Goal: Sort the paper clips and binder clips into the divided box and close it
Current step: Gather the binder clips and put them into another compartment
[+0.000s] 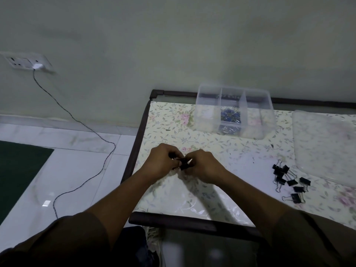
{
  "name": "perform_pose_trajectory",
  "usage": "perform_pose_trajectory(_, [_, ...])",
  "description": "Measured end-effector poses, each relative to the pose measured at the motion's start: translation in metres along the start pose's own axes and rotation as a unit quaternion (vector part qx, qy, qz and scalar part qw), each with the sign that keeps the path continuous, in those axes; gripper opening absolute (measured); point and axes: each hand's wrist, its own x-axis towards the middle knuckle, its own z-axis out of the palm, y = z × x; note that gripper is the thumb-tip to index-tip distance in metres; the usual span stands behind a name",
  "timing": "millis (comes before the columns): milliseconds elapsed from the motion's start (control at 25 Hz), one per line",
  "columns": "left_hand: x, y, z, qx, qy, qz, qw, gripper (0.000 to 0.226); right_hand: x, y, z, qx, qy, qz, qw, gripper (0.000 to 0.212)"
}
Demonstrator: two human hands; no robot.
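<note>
Left to right: the left hand (161,160) and right hand (202,166) meet over the near left part of the floral-covered table (173,199), fingers curled together around a small cluster of black binder clips (184,164); their exact number is hidden. Behind them, at the far edge, stands the clear divided box (234,112), three compartments visible, open; blue paper clips (230,115) already fill the middle one, while the outer two appear empty. Farther right, about eight loose binder clips (290,183) lie unsorted beside the clear lid (325,145). Judged roughly half done: binder clips and closing remain.
</note>
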Motion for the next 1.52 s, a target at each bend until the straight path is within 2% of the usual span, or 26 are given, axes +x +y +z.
perform_pose_trajectory(280, [0.078, 0.084, 0.01, -0.104, 0.044, 0.08, 0.99, 0.019, 0.031, 0.011, -0.108, 0.049, 0.133, 0.013, 0.99, 0.008])
perform_pose_trajectory(440, [0.137, 0.116, 0.022, -0.128, 0.068, 0.069, 0.987, 0.019, 0.066, 0.018, -0.148, 0.064, 0.185, 0.032, 0.98, 0.006])
perform_pose_trajectory(640, [0.175, 0.115, 0.03, -0.164, 0.075, -0.008, 0.984, 0.02, 0.102, 0.035, -0.149, 0.098, 0.184, 0.054, 0.977, 0.014])
perform_pose_trajectory(760, [0.175, 0.114, 0.032, -0.126, 0.075, -0.031, 0.989, 0.01, 0.108, 0.043, -0.144, 0.106, 0.199, 0.063, 0.972, 0.019])
perform_pose_trajectory(880, [0.164, 0.114, 0.031, -0.125, 0.087, -0.037, 0.988, 0.018, 0.096, 0.046, -0.14, 0.102, 0.218, 0.063, 0.969, 0.02])
perform_pose_trajectory(960, [0.145, 0.119, 0.029, -0.12, 0.097, -0.018, 0.988, 0.01, 0.076, 0.047, -0.141, 0.087, 0.229, 0.054, 0.968, 0.022])
perform_pose_trajectory(1040, [0.12, 0.122, 0.033, -0.107, 0.094, 0.0, 0.99, 0.012, 0.048, 0.052, -0.143, 0.068, 0.226, 0.047, 0.971, 0.021])
perform_pose_trajectory(1160, [0.074, 0.127, 0.056, -0.062, 0.061, 0.02, 0.996, 0.023, -0.008, 0.072, -0.143, 0.056, 0.201, 0.076, 0.975, 0.022])
perform_pose_trajectory(1240, [0.046, 0.129, 0.081, -0.038, 0.014, 0.029, 0.999, 0.023, -0.046, 0.091, -0.14, 0.044, 0.179, 0.109, 0.977, 0.025])
perform_pose_trajectory(1320, [0.026, 0.131, 0.114, 0.003, -0.046, 0.033, 0.998, 0.033, -0.086, 0.115, -0.139, 0.033, 0.162, 0.138, 0.976, 0.029])
perform_pose_trajectory(1520, [0.002, 0.135, 0.193, 0.17, -0.166, 0.094, 0.967, 0.061, -0.162, 0.175, -0.141, -0.033, 0.161, 0.22, 0.962, 0.04])
